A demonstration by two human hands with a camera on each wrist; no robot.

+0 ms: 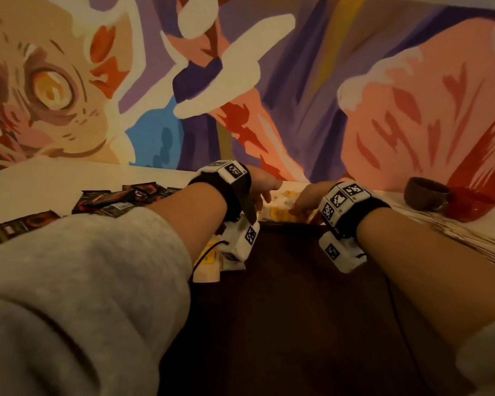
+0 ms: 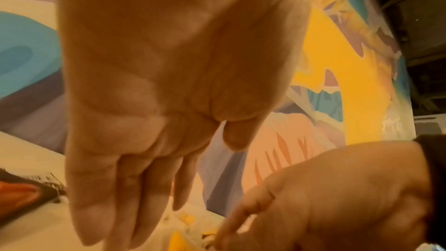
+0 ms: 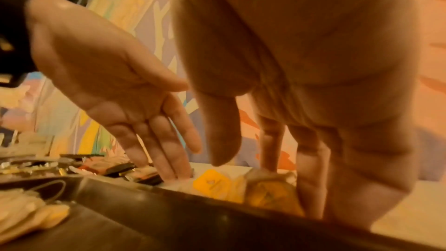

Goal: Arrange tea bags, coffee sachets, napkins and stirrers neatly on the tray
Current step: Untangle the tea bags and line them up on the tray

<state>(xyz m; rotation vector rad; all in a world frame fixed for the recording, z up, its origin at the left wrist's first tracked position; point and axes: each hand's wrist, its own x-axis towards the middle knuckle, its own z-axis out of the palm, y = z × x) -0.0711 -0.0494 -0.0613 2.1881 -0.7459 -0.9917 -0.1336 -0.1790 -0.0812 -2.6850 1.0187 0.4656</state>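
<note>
Fingers (image 3: 169, 152) of my left hand (image 3: 108, 75) are stretched straight and close together, their tips touching down among the white paper tea bags with yellow tags (image 3: 212, 183) that lie on the pale tabletop (image 1: 55, 181) just past the far rim of the dark rectangular tray (image 3: 217, 222). My right hand (image 3: 313, 83) reaches into the same heap from the other side; its fingers (image 3: 311, 169) bend down onto a crumpled tea bag with a yellow tag, the thumb hanging apart, though whether they pinch it or merely press on it I cannot tell.

Nearest me, a small stack of tea bags (image 1: 209, 264) already sits at the left edge of the tray, partly under my left wrist; how many I cannot count. Each wrist carries a black band with white blocks printed in black-and-white square codes. The yellow tags bear a faint mark that is too blurred to read.

Left of the heap, dark coffee sachets with red-orange print (image 1: 109, 201) are scattered on the tabletop, at least six, with lettering too small to make out. To the right lies a fan of thin pale wooden stirrers (image 1: 455, 232), too many and too blurred to count. Beyond them stand one dark brown round cup (image 1: 426, 195) and, just beside it, one red glass dish (image 1: 469, 205). Behind everything rises a painted mural wall (image 1: 269, 81) in purple, pink and cream.
</note>
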